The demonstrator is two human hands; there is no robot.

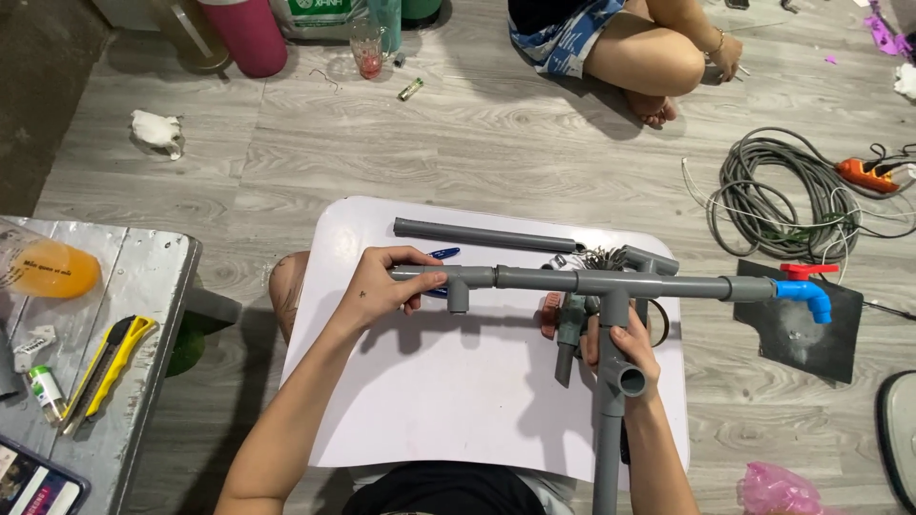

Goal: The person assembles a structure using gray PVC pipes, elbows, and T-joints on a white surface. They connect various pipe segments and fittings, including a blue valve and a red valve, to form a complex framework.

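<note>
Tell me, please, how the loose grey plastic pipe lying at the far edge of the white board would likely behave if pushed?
The loose grey plastic pipe is round and lies flat on the white board, so it would probably roll. It looks straight and hollow, so likely stiff and light. Its smooth surface may slip somewhat in the fingers.

2 hands work here: 1 left hand (382, 286) and 1 right hand (625, 345), both on 1 grey pipe assembly (611, 283) with 1 blue elbow (806, 298). 1 loose grey pipe (482, 235) lies on 1 white board (458, 381). Also 1 yellow utility knife (110, 367), 1 coiled grey cable (773, 195), 1 pink plastic bag (778, 488), 1 seated person (630, 43).
</note>
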